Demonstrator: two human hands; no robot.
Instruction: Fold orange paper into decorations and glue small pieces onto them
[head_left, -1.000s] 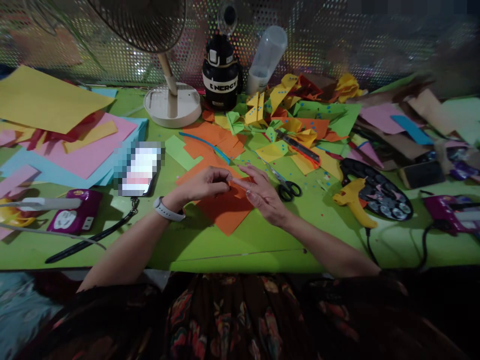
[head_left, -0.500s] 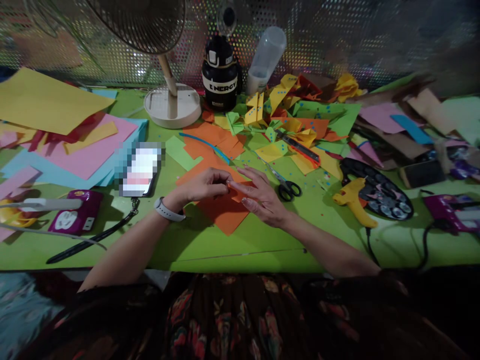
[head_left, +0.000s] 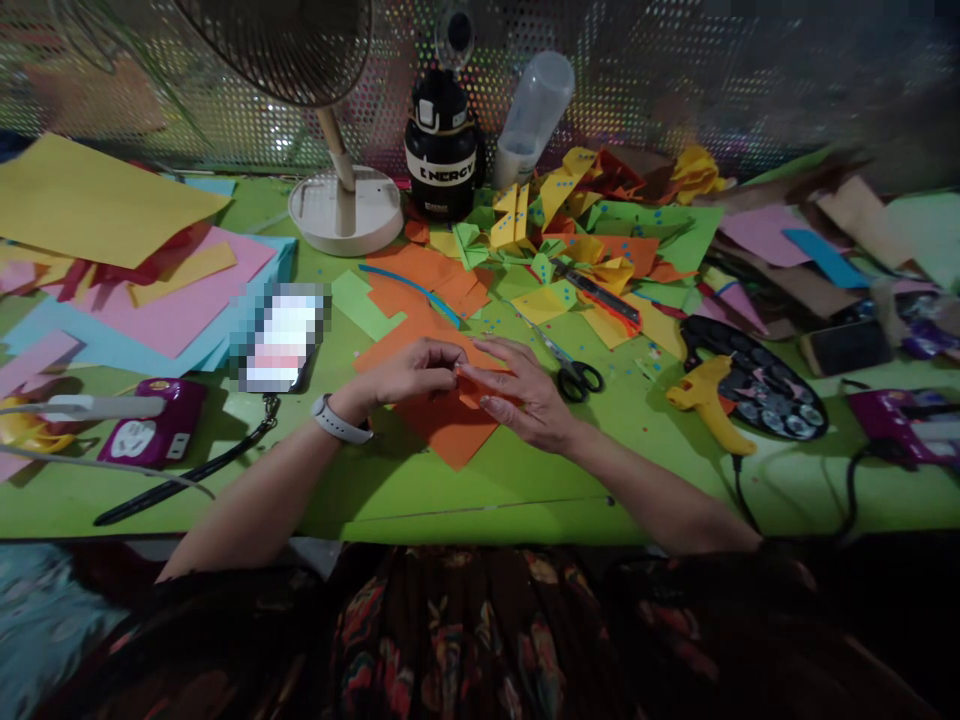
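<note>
A small folded piece of orange paper (head_left: 470,390) is held between my two hands, above a larger orange sheet (head_left: 456,438) on the green table. My left hand (head_left: 420,368), with a pale watch strap at the wrist, pinches the piece at its left side, fingers curled. On the other side, my right hand (head_left: 529,395) has the piece between thumb and index finger, its other fingers stretched out. The fingers hide much of the folded piece. Black-handled scissors (head_left: 577,380) lie just right of my right hand.
Left are a phone (head_left: 281,340), a paper stack (head_left: 202,300) and a purple power socket (head_left: 154,425). A fan base (head_left: 345,215) and black bottle (head_left: 442,150) stand behind. Rightward lie paper scraps (head_left: 622,220), an orange cutter (head_left: 600,297), a yellow glue gun (head_left: 712,400) and a black tray (head_left: 757,375).
Both hands stay in almost the same place on the small orange piece. The right fingers have shifted very slightly; the things around are unmoved.
</note>
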